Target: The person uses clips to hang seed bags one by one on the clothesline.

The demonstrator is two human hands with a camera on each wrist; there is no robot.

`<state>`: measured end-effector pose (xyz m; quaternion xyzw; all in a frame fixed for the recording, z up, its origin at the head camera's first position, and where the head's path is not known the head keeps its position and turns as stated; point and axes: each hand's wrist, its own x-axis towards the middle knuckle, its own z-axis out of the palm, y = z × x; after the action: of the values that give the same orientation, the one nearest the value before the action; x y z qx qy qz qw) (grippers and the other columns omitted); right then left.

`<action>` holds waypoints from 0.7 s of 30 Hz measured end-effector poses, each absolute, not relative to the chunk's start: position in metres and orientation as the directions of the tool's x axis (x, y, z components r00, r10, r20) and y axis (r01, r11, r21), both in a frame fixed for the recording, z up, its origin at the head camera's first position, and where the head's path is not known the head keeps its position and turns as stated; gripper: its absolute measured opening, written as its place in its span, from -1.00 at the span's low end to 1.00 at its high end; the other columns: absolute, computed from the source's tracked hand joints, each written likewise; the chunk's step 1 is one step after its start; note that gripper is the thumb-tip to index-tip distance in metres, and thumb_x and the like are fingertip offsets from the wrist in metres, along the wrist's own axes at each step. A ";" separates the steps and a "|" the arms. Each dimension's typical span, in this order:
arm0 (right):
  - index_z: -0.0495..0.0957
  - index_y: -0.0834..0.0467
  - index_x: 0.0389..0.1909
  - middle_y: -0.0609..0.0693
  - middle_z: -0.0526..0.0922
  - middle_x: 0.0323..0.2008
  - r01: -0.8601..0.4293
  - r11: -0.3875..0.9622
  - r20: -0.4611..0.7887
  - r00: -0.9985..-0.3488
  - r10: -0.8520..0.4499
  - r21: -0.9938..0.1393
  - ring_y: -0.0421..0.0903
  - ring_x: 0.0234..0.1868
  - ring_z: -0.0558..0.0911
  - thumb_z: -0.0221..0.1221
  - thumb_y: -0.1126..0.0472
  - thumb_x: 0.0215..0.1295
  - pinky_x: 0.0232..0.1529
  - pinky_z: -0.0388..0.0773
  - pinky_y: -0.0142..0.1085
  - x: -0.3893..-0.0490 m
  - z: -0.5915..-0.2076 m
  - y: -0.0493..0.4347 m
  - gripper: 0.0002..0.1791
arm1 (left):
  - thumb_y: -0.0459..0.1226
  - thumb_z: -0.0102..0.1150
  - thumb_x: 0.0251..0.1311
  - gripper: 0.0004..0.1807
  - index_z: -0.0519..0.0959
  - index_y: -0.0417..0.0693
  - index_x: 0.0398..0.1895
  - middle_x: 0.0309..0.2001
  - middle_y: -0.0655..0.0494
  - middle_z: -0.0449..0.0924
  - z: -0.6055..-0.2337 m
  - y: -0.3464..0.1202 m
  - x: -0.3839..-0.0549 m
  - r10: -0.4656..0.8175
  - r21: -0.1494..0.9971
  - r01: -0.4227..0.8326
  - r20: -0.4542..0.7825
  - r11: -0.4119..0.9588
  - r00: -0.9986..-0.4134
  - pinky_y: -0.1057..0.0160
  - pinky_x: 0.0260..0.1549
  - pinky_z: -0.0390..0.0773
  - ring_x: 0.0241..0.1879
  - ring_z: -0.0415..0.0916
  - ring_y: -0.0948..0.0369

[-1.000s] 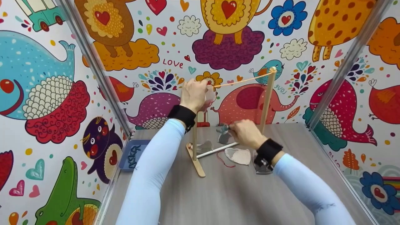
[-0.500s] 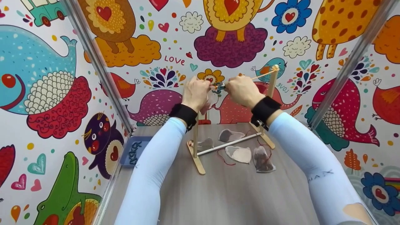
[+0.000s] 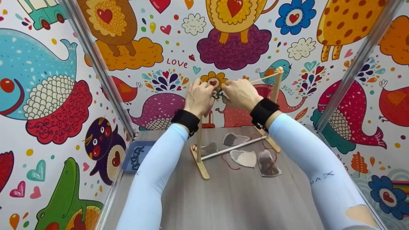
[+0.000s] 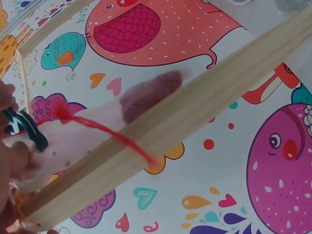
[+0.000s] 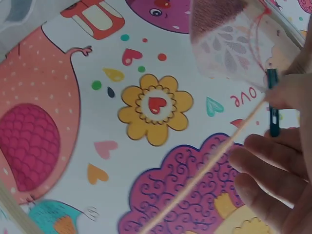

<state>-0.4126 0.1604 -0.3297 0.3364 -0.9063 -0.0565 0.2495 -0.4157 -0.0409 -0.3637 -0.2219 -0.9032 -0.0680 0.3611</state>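
Note:
My left hand (image 3: pixel 198 97) grips the top of a sheer drawstring sachet (image 4: pixel 151 95) against the orange cord (image 3: pixel 265 76), by the left post of a small wooden rack. Dark reddish filling fills the sachet's lower end, and a red string (image 4: pixel 112 130) trails from it. My right hand (image 3: pixel 242 94) meets the left one at the cord, pinching a small dark teal clothespin (image 5: pixel 273 105) between thumb and fingers. In the left wrist view the clothespin lies over the sachet's top edge. Its tips are partly hidden by my fingers.
Several filled sachets with red strings, one pale (image 3: pixel 243 158) and one brown (image 3: pixel 269 163), lie on the table around the rack's white rod (image 3: pixel 235 147). A blue tray (image 3: pixel 127 163) with more clothespins sits at the left. The right post (image 3: pixel 275 88) holds the cord's other end.
My right hand has risen from low over the table up to the cord with the clothespin, then moved left against the left hand. The left hand has stayed at the sachet's top.

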 end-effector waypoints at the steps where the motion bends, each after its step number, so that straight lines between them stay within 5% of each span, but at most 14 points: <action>1: 0.68 0.25 -0.12 0.19 0.78 -0.30 -0.578 0.778 0.433 -0.652 -0.622 0.247 0.27 -0.37 0.78 0.42 0.13 0.39 -0.33 0.78 0.15 -0.412 -0.334 0.163 -0.74 | -0.21 0.36 0.47 -0.82 0.86 -0.06 -0.06 -0.13 -0.05 0.87 -0.364 -0.043 -0.416 0.350 -0.023 0.464 0.691 0.885 -0.632 -0.08 0.04 0.68 0.02 0.67 -0.08; 7: 0.36 0.25 0.57 0.12 0.69 -0.46 -0.546 0.835 0.505 -0.704 -0.499 0.064 0.08 -0.59 0.59 0.42 0.11 0.40 -0.55 0.65 0.01 -0.404 -0.385 0.183 -0.20 | -0.06 0.24 0.60 -0.63 0.79 -0.16 0.12 0.24 -0.18 0.81 -0.373 -0.070 -0.416 0.275 0.126 0.558 0.768 0.820 -0.579 -0.18 0.45 0.57 0.30 0.64 -0.17; 13: 0.45 0.25 0.46 0.18 0.79 -0.28 -0.485 0.874 0.446 -0.788 -0.425 -0.025 0.15 -0.45 0.71 0.44 0.11 0.37 -0.44 0.73 0.07 -0.385 -0.459 0.221 -0.29 | -0.11 0.10 0.66 -0.53 0.65 -0.22 0.39 0.45 -0.27 0.66 -0.417 -0.137 -0.416 0.055 0.333 0.443 0.746 0.833 -0.664 -0.24 0.62 0.41 0.48 0.54 -0.24; 21: 0.37 0.20 0.53 0.36 0.78 0.06 -0.355 0.926 0.290 -0.907 -0.306 -0.130 0.40 -0.01 0.80 0.47 0.01 0.36 -0.07 0.79 0.32 -0.367 -0.527 0.273 -0.18 | -0.25 0.15 0.54 -0.58 0.67 -0.40 0.25 0.32 -0.40 0.69 -0.542 -0.253 -0.392 -0.109 0.373 0.078 0.454 0.925 -0.884 -0.40 0.39 0.55 0.34 0.57 -0.39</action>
<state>-0.3665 0.2731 -0.5270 0.1700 -0.9722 0.0904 0.1333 -0.3918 -0.2531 -0.5424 0.0081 -0.9511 -0.1939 0.2405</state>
